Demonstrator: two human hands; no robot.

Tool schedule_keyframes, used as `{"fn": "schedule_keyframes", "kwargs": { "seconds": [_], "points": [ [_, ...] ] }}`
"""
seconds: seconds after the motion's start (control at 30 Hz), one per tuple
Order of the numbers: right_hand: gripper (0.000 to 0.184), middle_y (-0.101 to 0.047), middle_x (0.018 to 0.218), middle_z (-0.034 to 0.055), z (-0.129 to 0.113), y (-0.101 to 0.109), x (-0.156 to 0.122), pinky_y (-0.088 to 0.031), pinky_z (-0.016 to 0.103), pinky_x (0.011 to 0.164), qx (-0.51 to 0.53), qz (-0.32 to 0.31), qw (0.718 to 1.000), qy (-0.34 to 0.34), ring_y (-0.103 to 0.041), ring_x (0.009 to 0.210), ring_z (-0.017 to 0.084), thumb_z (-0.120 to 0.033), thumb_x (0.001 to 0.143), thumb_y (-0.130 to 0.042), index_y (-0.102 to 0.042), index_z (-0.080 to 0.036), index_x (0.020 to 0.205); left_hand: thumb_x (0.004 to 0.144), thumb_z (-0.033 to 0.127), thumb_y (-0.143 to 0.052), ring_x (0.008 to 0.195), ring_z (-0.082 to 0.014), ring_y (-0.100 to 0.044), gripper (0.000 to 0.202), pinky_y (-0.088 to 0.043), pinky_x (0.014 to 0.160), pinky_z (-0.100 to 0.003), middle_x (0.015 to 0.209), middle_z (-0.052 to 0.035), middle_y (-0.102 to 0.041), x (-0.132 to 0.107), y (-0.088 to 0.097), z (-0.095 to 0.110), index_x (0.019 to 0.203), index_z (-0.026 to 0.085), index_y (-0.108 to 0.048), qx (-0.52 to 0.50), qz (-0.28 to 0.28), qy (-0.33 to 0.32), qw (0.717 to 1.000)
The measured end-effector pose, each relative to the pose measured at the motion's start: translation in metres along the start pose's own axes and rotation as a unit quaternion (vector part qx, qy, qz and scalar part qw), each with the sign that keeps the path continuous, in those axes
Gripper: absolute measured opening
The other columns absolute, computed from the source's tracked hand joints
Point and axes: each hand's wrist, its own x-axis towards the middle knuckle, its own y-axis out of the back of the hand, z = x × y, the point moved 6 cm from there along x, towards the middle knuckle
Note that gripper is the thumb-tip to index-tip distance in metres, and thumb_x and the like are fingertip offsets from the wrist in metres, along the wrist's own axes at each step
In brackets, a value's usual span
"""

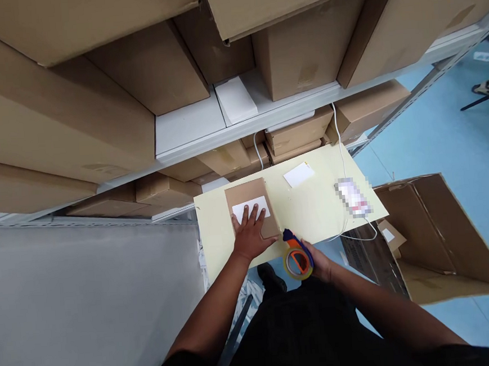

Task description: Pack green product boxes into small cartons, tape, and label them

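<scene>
A small brown cardboard box (246,196) with a white label lies on the pale yellow table (314,205). My left hand (251,233) rests flat on the box's near part, fingers spread over the label. My right hand (318,262) is closed round a tape dispenser (296,255) with an orange and blue body and a roll of clear tape. The dispenser's head sits at the box's near right corner by the table's front edge.
A white paper slip (298,174) and a blurred white device (353,197) with a cable lie on the table. An open cardboard carton (439,235) stands on the blue floor at right. Metal shelves (189,128) loaded with cartons rise behind the table.
</scene>
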Motion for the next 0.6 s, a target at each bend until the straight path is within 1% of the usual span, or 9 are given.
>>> {"fn": "schedule_keyframes", "kwargs": {
  "seconds": [0.07,0.13,0.2,0.23,0.3,0.37,0.43,0.5,0.6],
  "points": [
    [0.051,-0.078,0.115,0.0082,0.023,0.004,0.001,-0.055,0.040,0.103,0.043,0.009,0.999,0.020,-0.073,0.110,0.025,-0.061,0.099,-0.050,-0.072,-0.020,0.119,0.083,0.080,-0.057,0.159,-0.0423,-0.007,0.101,0.004,0.122,-0.071,0.171,-0.0126,-0.023,0.000,-0.003,0.009,0.163,0.024,-0.031,0.000,0.001,0.043,0.999],
    [0.049,-0.078,0.118,0.0070,0.025,0.001,0.007,-0.054,0.039,0.104,0.076,0.023,0.996,0.048,-0.072,0.113,0.024,-0.059,0.100,-0.048,-0.071,-0.021,0.121,0.088,0.078,-0.050,0.159,-0.0430,-0.006,0.099,-0.002,0.120,-0.074,0.172,-0.0157,-0.017,-0.005,-0.004,0.017,0.165,0.019,-0.027,0.004,-0.002,0.092,0.996],
    [0.048,-0.078,0.116,0.0060,0.007,-0.006,0.016,-0.055,0.039,0.102,0.087,0.030,0.994,0.062,-0.072,0.112,0.024,-0.059,0.100,-0.048,-0.071,-0.022,0.121,0.092,0.075,-0.046,0.158,-0.0442,-0.006,0.098,-0.010,0.119,-0.075,0.172,-0.0195,-0.012,-0.015,-0.003,0.022,0.165,0.015,-0.023,0.011,-0.015,0.121,0.992],
    [0.048,-0.079,0.114,0.0062,-0.006,-0.011,0.020,-0.056,0.040,0.100,0.083,0.028,0.995,0.057,-0.073,0.110,0.024,-0.060,0.100,-0.048,-0.071,-0.022,0.120,0.091,0.076,-0.047,0.158,-0.0449,-0.007,0.099,-0.014,0.118,-0.074,0.172,-0.0211,-0.010,-0.021,-0.001,0.022,0.165,0.014,-0.022,0.015,-0.029,0.118,0.992],
    [0.051,-0.079,0.111,0.0084,-0.037,-0.023,0.031,-0.059,0.044,0.097,0.055,0.009,0.998,0.029,-0.074,0.105,0.026,-0.061,0.099,-0.047,-0.070,-0.020,0.119,0.085,0.078,-0.055,0.157,-0.0461,-0.012,0.106,-0.021,0.118,-0.069,0.172,-0.0224,-0.012,-0.031,0.003,0.017,0.165,0.015,-0.024,0.023,-0.060,0.086,0.994],
    [0.053,-0.079,0.108,0.0111,-0.069,-0.035,0.042,-0.061,0.045,0.092,0.005,0.006,1.000,0.002,-0.076,0.098,0.027,-0.062,0.098,-0.049,-0.070,-0.018,0.118,0.079,0.079,-0.063,0.155,-0.0455,-0.019,0.108,-0.024,0.120,-0.063,0.171,-0.0209,-0.020,-0.038,0.008,0.004,0.164,0.021,-0.030,0.033,-0.078,0.041,0.996],
    [0.050,-0.080,0.103,0.0115,-0.099,-0.044,0.053,-0.063,0.045,0.085,-0.063,0.034,0.997,-0.006,-0.076,0.089,0.026,-0.061,0.095,-0.059,-0.070,-0.017,0.115,0.079,0.076,-0.067,0.155,-0.0439,-0.023,0.103,-0.020,0.123,-0.061,0.169,-0.0189,-0.026,-0.038,0.012,-0.012,0.162,0.025,-0.035,0.048,-0.071,0.009,0.996],
    [0.050,-0.080,0.101,0.0121,-0.119,-0.052,0.060,-0.064,0.043,0.079,-0.121,0.064,0.991,-0.006,-0.076,0.083,0.026,-0.062,0.091,-0.065,-0.071,-0.017,0.112,0.080,0.075,-0.067,0.156,-0.0440,-0.017,0.099,-0.013,0.124,-0.063,0.170,-0.0176,-0.024,-0.035,0.013,-0.026,0.162,0.027,-0.036,0.057,-0.053,-0.002,0.997],
    [0.049,-0.080,0.102,0.0126,-0.120,-0.051,0.055,-0.064,0.040,0.079,-0.144,0.088,0.986,0.015,-0.076,0.085,0.025,-0.062,0.090,-0.067,-0.073,-0.017,0.108,0.083,0.073,-0.064,0.158,-0.0450,-0.008,0.097,-0.006,0.122,-0.070,0.172,-0.0158,-0.016,-0.029,0.008,-0.036,0.163,0.027,-0.033,0.054,-0.030,0.015,0.998]
  ]
}}
